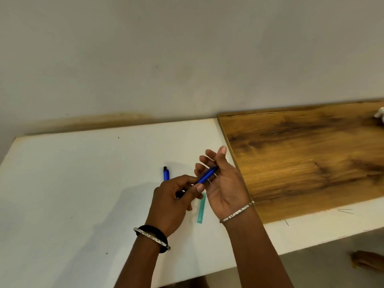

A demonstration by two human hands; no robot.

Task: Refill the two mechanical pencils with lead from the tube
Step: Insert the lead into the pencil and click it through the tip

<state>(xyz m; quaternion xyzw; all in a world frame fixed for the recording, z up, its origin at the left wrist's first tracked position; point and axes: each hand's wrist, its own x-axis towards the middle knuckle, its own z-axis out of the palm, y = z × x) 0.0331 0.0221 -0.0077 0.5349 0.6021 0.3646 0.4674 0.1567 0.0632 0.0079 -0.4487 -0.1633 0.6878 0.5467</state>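
My left hand grips a blue mechanical pencil near its dark lower end, tilted up to the right. The pencil's upper end rests in the palm of my right hand, whose fingers are spread and partly curled around it. A second blue pencil lies on the white table just left of my hands, its lower part hidden behind my left hand. The teal lead tube lies on the table below and between my hands. Whether my right hand holds any lead is too small to tell.
A wooden board covers the table's right part, close beside my right hand. Thin loose leads lie near the front right edge. The wall runs along the back. A white object sits at the far right.
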